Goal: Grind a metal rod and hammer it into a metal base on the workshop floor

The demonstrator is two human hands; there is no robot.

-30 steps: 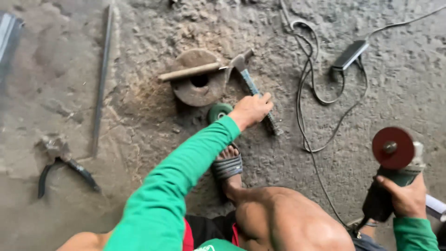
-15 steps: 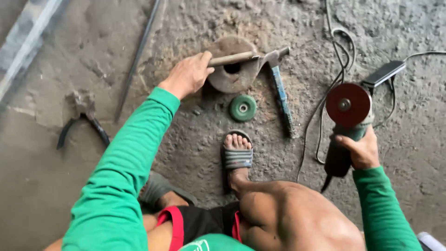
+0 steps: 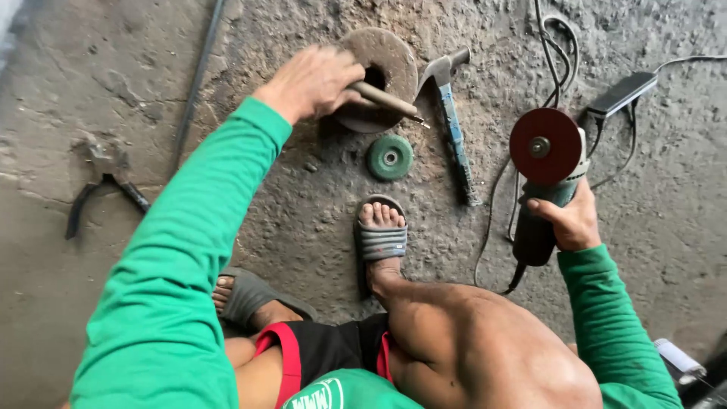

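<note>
left hand (image 3: 310, 79) now off the floor by the green disc (image 3: 390, 157), gripping the metal rod (image 3: 382, 98) on the round block (image 3: 379, 76), grinder (image 3: 547, 178) brought closer in

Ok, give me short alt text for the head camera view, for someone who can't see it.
A squatting person in green sleeves grips a short metal rod with the left hand over a round metal block on rough concrete, while the right hand holds an angle grinder. A hammer and green disc lie between.
</note>
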